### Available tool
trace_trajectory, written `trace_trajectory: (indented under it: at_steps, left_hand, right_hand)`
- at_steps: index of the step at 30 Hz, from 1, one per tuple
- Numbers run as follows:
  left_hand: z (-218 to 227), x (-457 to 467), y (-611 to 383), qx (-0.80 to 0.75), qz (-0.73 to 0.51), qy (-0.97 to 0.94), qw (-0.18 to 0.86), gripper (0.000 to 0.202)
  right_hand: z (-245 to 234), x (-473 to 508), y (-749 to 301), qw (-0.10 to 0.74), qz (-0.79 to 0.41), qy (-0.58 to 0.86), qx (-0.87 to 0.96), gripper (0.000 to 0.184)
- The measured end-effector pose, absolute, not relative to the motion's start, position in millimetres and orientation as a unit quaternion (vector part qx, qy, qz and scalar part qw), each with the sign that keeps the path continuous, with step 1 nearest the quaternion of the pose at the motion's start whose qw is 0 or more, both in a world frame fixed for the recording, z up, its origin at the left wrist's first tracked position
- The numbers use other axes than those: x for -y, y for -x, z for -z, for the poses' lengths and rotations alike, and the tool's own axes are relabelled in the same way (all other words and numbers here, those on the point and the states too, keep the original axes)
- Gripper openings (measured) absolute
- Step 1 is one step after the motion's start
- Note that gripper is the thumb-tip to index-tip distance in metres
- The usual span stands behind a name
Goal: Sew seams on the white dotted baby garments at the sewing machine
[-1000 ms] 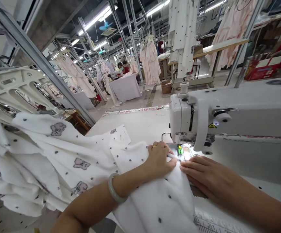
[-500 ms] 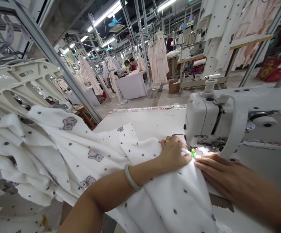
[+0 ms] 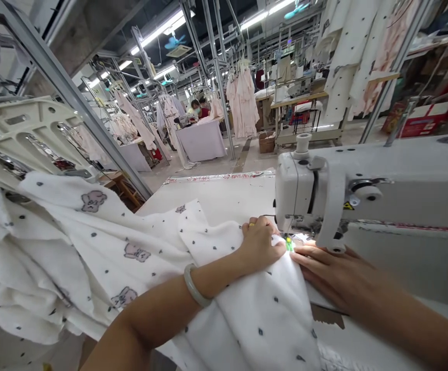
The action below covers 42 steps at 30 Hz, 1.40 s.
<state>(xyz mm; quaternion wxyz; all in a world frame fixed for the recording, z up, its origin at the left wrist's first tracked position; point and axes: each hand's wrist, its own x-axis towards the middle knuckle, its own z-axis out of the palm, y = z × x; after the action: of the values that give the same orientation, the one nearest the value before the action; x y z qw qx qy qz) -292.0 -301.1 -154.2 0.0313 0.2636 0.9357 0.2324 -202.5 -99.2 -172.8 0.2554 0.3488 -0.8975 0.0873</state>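
Note:
White fleecy fabric (image 3: pixel 216 288) with dark dots and grey bear prints lies across the sewing table and drapes down towards me. My left hand (image 3: pixel 260 241), below a pale bangle, is closed on the fabric just left of the needle area. My right hand (image 3: pixel 328 263) lies flat with its fingers stretched out, fingertips at the fabric's right edge by the lit presser foot. Between the two hands shows a small green and yellow piece (image 3: pixel 289 244) at the foot. Above them stands the white sewing machine (image 3: pixel 297 185).
On the left, a cream plastic rack (image 3: pixel 26 123) stands with more of the printed fabric heaped against it. A metal post (image 3: pixel 92 134) slants behind it. Pink garments (image 3: pixel 243 98) hang farther back, near a seated co-worker (image 3: pixel 198 111). A cardboard box (image 3: pixel 266 142) sits on the floor.
The whole view has shifted, so machine, hands and fabric appear farther left. Both hands keep nearly the same pose beside the presser foot.

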Motion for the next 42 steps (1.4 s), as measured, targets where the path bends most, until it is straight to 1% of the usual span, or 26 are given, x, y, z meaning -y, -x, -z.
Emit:
trace_trajectory:
  at_steps: [4, 7, 10, 12, 14, 15, 16, 18, 19, 22, 24, 26, 29, 33, 40, 42]
  left_hand:
    - [149.2, 298.7, 294.3, -0.940, -0.215, -0.263, 0.040, 0.009]
    - [134.4, 303.6, 291.3, -0.940, -0.187, -0.276, 0.074, 0.013]
    - [111.2, 321.0, 274.1, -0.926, -0.182, -0.321, 0.075, 0.031]
    - [97.7, 337.6, 256.1, -0.895, -0.195, -0.397, 0.064, 0.043]
    - [92.6, 353.6, 238.9, -0.841, -0.194, -0.496, 0.096, 0.051]
    - [94.1, 360.2, 232.1, -0.819, -0.184, -0.531, 0.117, 0.050]
    - [98.2, 365.5, 227.1, -0.805, -0.174, -0.552, 0.130, 0.043]
    - [110.6, 372.2, 222.4, -0.810, -0.176, -0.547, 0.120, 0.024]
    - [117.0, 373.9, 222.2, -0.818, -0.196, -0.531, 0.105, 0.018]
    - [128.0, 375.2, 224.8, -0.821, -0.317, -0.467, 0.082, 0.017]
    - [128.3, 374.1, 225.8, -0.806, -0.387, -0.443, 0.065, 0.019]
    - [127.1, 371.8, 225.4, -0.786, -0.411, -0.461, 0.038, 0.017]
    - [128.4, 367.1, 223.9, -0.764, -0.358, -0.536, 0.025, 0.013]
    - [133.1, 362.9, 222.9, -0.769, -0.261, -0.583, 0.029, 0.020]
    - [138.9, 361.0, 228.7, -0.759, -0.176, -0.626, -0.002, 0.030]
    - [141.2, 358.6, 235.3, -0.760, -0.164, -0.629, -0.006, 0.031]
  right_hand:
    - [171.2, 98.0, 201.6, 0.251, -0.089, -0.341, 0.902, 0.033]
    - [169.0, 96.5, 202.2, 0.261, -0.086, -0.349, 0.896, 0.031]
    - [162.1, 95.3, 202.8, 0.277, -0.092, -0.364, 0.885, 0.031]
    - [156.9, 94.1, 203.0, 0.284, -0.094, -0.365, 0.882, 0.032]
    - [153.0, 92.7, 202.8, 0.280, -0.097, -0.367, 0.882, 0.036]
    - [151.6, 92.1, 202.3, 0.276, -0.101, -0.372, 0.880, 0.037]
    - [150.3, 92.0, 201.2, 0.272, -0.106, -0.384, 0.876, 0.038]
    - [147.2, 93.9, 196.7, 0.268, -0.116, -0.429, 0.855, 0.039]
    - [145.3, 96.5, 192.7, 0.267, -0.115, -0.456, 0.841, 0.039]
    - [139.4, 112.5, 174.0, 0.255, -0.086, -0.529, 0.805, 0.039]
    - [138.3, 127.2, 158.7, 0.249, -0.070, -0.561, 0.786, 0.035]
    - [140.7, 140.4, 145.8, 0.251, -0.072, -0.572, 0.778, 0.030]
    - [148.1, 150.1, 136.9, 0.250, -0.082, -0.559, 0.786, 0.030]
    - [154.1, 147.7, 139.1, 0.247, -0.081, -0.556, 0.789, 0.034]
    - [152.4, 143.2, 141.3, 0.237, -0.074, -0.541, 0.804, 0.025]
    - [151.2, 140.4, 144.5, 0.235, -0.066, -0.535, 0.809, 0.025]
